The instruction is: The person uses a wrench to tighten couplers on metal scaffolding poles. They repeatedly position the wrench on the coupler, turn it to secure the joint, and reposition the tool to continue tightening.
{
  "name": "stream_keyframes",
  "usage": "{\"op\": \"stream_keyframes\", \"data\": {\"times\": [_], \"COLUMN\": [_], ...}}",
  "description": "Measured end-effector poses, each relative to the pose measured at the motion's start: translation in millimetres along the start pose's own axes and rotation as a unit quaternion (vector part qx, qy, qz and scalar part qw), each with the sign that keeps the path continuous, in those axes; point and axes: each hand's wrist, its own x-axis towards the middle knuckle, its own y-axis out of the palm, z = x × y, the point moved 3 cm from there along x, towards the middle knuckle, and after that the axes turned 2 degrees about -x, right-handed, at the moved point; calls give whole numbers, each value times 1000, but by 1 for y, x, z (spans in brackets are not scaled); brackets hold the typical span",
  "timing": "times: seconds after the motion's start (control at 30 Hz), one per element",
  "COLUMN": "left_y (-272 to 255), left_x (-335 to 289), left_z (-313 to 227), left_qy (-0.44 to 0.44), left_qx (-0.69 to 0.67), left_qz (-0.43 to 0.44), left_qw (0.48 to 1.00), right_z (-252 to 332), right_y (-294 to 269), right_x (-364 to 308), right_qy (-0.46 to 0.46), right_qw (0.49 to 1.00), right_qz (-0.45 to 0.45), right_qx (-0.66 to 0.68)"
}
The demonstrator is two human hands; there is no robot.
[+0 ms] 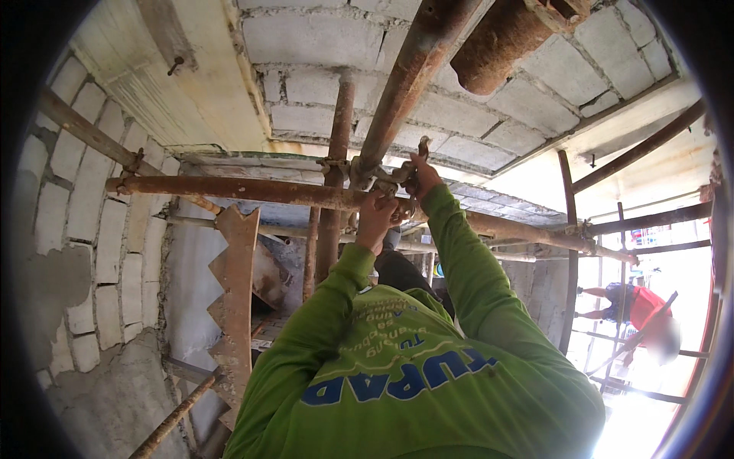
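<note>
Both my hands are raised to a joint of rusty scaffold pipes in front of me. My left hand (376, 220) is closed, its fingers at a scaffold clamp (386, 180) where the slanting pipe (397, 96) meets the horizontal pipe (252, 189). Just right of it, my right hand (425, 180) closes around a small metal piece (423, 145), whose curved end pokes up above the fingers. Whether this piece is a wrench or part of the clamp, I cannot tell. An upright pipe (342, 122) stands just left of the joint.
Concrete block walls (313, 38) rise ahead and on the left. A rusty saw-toothed plate (237, 298) stands at my left. Overhead at right hangs a thick rusty pipe piece (497, 53). Low on the right, a person in red (650, 310) is beyond more scaffold pipes (650, 218).
</note>
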Motion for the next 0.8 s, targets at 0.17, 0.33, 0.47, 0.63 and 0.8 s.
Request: {"op": "stream_keyframes", "data": {"times": [0.17, 0.33, 0.47, 0.63, 0.8], "left_y": [-14, -6, -6, -27, -58], "left_x": [0, -4, -18, -22, -10], "left_z": [3, 0, -13, -32, -74], "left_qy": [-17, -19, 100, 116, 133], "left_qx": [45, 92, 206, 182, 314], "left_qz": [-33, -67, -110, -89, -145], "left_qw": [998, 993, 967, 972, 929], "right_z": [-17, -12, -13, -35, -45], "right_y": [-2, -2, -4, 11, 29], "right_x": [0, 5, 12, 33, 43], "right_qy": [22, 27, 56, 73, 16], "right_qw": [1000, 999, 993, 993, 994], "right_qz": [-16, 29, 96, 92, 99], "right_qx": [-2, -14, -46, 35, 49]}}
